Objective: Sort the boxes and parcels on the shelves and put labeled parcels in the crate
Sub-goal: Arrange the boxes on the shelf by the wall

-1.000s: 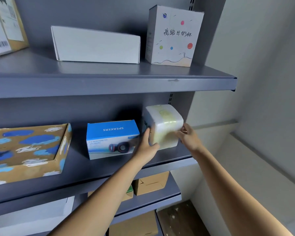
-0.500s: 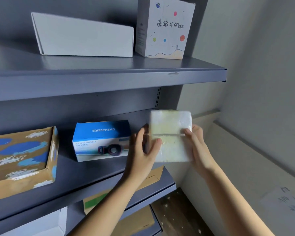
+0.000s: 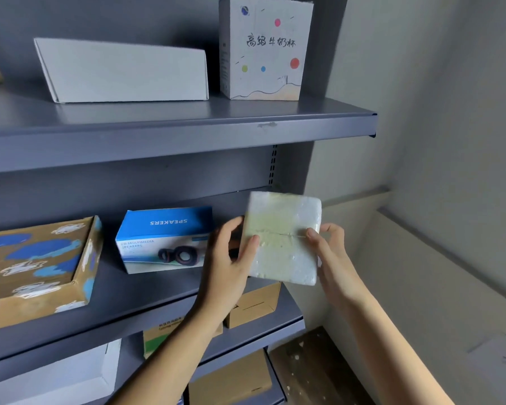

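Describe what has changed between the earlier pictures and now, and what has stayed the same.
The white foam parcel, gripped throughout by the left hand and right hand, came off the grey metal shelf towards the camera, broad face turned forward. The blue speaker box stayed put.

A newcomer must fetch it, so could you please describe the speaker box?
Find the grey shelving, middle shelf. The speaker box sits between the painted cardboard tray and the foam block held by the left hand and right hand. Only it reads SPEAKERS on a blue top.
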### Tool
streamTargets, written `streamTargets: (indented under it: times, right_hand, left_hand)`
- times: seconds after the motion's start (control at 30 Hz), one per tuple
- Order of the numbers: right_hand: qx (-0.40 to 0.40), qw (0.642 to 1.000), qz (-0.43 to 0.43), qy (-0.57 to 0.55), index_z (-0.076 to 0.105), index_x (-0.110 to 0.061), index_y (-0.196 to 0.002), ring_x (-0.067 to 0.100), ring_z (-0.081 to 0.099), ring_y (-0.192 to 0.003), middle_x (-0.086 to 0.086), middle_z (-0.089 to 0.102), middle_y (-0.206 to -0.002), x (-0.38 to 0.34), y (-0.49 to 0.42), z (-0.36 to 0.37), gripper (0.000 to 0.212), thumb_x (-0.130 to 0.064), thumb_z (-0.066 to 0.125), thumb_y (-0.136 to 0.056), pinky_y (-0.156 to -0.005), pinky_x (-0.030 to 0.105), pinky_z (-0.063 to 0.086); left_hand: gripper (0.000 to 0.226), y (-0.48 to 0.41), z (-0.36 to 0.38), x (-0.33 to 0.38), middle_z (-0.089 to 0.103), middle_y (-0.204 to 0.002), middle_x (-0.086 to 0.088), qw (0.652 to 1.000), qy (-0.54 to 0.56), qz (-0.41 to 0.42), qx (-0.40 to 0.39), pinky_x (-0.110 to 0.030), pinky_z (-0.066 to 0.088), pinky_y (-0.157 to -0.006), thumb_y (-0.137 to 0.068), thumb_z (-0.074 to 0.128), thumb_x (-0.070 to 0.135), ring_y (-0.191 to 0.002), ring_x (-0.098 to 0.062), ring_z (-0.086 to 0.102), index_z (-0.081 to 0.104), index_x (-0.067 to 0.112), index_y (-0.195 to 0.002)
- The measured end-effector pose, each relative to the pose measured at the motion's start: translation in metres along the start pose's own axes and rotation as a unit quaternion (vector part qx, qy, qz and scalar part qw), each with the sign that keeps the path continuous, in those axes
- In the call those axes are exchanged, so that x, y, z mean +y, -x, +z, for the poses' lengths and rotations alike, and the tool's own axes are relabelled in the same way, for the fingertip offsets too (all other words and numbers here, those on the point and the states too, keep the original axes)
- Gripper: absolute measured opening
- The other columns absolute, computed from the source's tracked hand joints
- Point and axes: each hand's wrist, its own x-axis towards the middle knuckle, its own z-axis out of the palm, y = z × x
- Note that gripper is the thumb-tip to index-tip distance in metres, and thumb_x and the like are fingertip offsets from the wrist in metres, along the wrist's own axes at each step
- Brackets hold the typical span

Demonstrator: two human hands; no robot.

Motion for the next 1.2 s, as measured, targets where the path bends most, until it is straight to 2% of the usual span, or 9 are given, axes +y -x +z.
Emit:
streamTargets:
  times: [0.17, 0.27, 0.33, 0.43, 0.57, 0.63, 0.8, 1.03, 1.2]
  right_hand:
    - [0.043, 0.999, -0.004, 0.020, 0.038, -0.021, -0.112, 0.000, 0.064, -0.091, -0.004, 0.055, -0.108, 0.003, -0.008, -0.003, 0.062, -0.060, 0.065, -0.073, -0.072, 0.023, 0.052]
    - [0.066, 0.997, -0.009, 0.024, 0.039, -0.021, -0.117, 0.001, 0.063, -0.092, 0.002, 0.057, -0.116, 0.008, -0.013, -0.002, 0.062, -0.055, 0.074, -0.079, -0.066, 0.015, 0.051]
    - [0.073, 0.995, -0.026, 0.066, 0.040, -0.035, -0.110, 0.011, 0.060, -0.110, 0.003, 0.054, -0.124, 0.012, -0.017, -0.001, 0.056, -0.061, 0.074, -0.075, -0.083, 0.024, 0.054]
    - [0.070, 0.990, -0.049, 0.117, 0.041, -0.042, -0.102, 0.009, 0.048, -0.121, -0.006, 0.048, -0.129, 0.008, -0.017, 0.004, 0.051, -0.066, 0.070, -0.068, -0.099, 0.026, 0.041]
    - [0.076, 0.982, -0.107, 0.136, 0.046, -0.037, -0.101, -0.015, 0.043, -0.106, -0.011, 0.045, -0.118, 0.000, -0.014, 0.010, 0.033, -0.039, 0.073, -0.083, -0.086, 0.004, 0.035]
    - [0.074, 0.976, -0.148, 0.141, 0.048, -0.036, -0.104, -0.009, 0.046, -0.109, -0.006, 0.048, -0.118, -0.002, -0.013, 0.012, 0.032, -0.029, 0.073, -0.085, -0.095, 0.015, 0.042]
    - [0.069, 0.977, -0.174, 0.103, 0.053, -0.034, -0.112, 0.010, 0.053, -0.118, -0.004, 0.053, -0.122, -0.004, -0.009, 0.015, 0.034, -0.033, 0.073, -0.085, -0.099, 0.046, 0.050]
    - [0.090, 0.981, -0.164, 0.058, 0.055, -0.023, -0.114, -0.003, 0.059, -0.100, -0.011, 0.062, -0.112, -0.007, -0.005, 0.011, 0.022, -0.017, 0.063, -0.095, -0.079, 0.014, 0.049]
    - [0.029, 0.998, -0.036, -0.035, 0.060, -0.014, -0.116, 0.010, 0.061, -0.085, -0.004, 0.069, -0.097, -0.011, -0.004, -0.002, 0.022, -0.028, 0.051, -0.102, -0.066, 0.017, 0.050]
  left_hand:
    - [0.041, -0.002, 0.019, -0.003, 0.050, -0.120, 0.005, 0.991, -0.115, 0.057, 0.044, -0.021, 0.047, -0.090, -0.094, 0.061, 0.015, -0.110, -0.009, 0.052, 0.053, 0.023, -0.134]
    - [0.066, 0.001, 0.024, -0.002, 0.035, -0.127, 0.013, 0.984, -0.172, 0.048, 0.002, -0.010, 0.033, -0.096, -0.089, 0.064, 0.038, -0.120, 0.002, 0.035, 0.039, 0.019, -0.147]
    - [0.094, 0.003, 0.024, -0.002, 0.026, -0.134, 0.017, 0.982, -0.184, 0.023, -0.044, -0.002, 0.024, -0.095, -0.079, 0.061, 0.061, -0.123, 0.007, 0.027, 0.021, 0.023, -0.154]
    - [0.110, 0.003, 0.020, 0.006, 0.023, -0.146, 0.018, 0.984, -0.162, -0.023, -0.078, -0.015, 0.031, -0.102, -0.067, 0.058, 0.079, -0.134, 0.002, 0.027, 0.007, 0.037, -0.154]
    - [0.092, -0.001, 0.009, 0.018, 0.032, -0.142, 0.021, 0.987, -0.086, -0.097, -0.090, -0.008, 0.033, -0.091, -0.061, 0.065, 0.081, -0.128, -0.001, 0.037, 0.017, 0.057, -0.135]
    - [0.108, -0.002, 0.006, 0.016, 0.040, -0.145, 0.018, 0.987, -0.034, -0.135, -0.084, -0.019, 0.037, -0.100, -0.058, 0.069, 0.080, -0.131, -0.005, 0.043, 0.018, 0.045, -0.147]
    - [0.092, 0.001, 0.003, 0.012, 0.050, -0.138, 0.016, 0.981, 0.034, -0.184, -0.045, -0.030, 0.041, -0.100, -0.056, 0.075, 0.075, -0.124, -0.007, 0.050, 0.036, 0.044, -0.133]
    - [0.077, 0.002, 0.000, 0.003, 0.065, -0.122, 0.013, 0.970, 0.117, -0.211, -0.026, -0.041, 0.048, -0.103, -0.052, 0.072, 0.069, -0.115, -0.009, 0.061, 0.057, 0.039, -0.122]
    - [0.045, -0.004, -0.005, 0.003, 0.073, -0.111, 0.001, 0.946, 0.220, -0.218, -0.097, -0.033, 0.058, -0.081, -0.076, 0.058, 0.047, -0.107, -0.015, 0.066, 0.064, 0.025, -0.116]
